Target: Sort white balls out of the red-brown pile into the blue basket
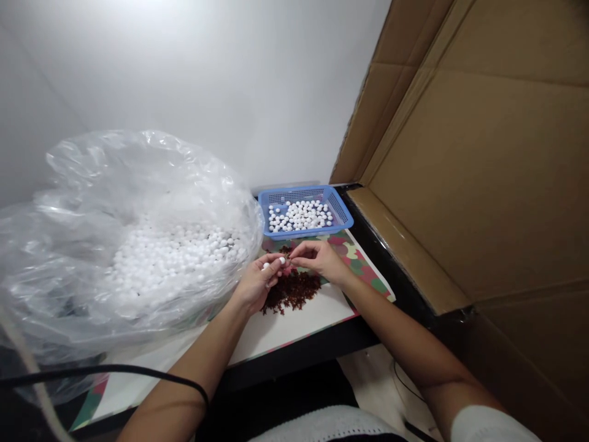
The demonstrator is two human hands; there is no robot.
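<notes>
Left grip grasps white balls; right grip adjoins them, its hold indeterminable. Reddish-brown pieces lie beneath. Work appears partial: blue basket beyond holds some balls; clear plastic bag left of the grips contains many.

Left hand and right hand nearly meeting

The person's left forearm slants forward and inward, its hand curled with the thumb against bent fingers. The right forearm angles in from a bent elbow, thumb and index finger pinched near the left fingertips. Whether the two hands touch is too small to tell.
</notes>
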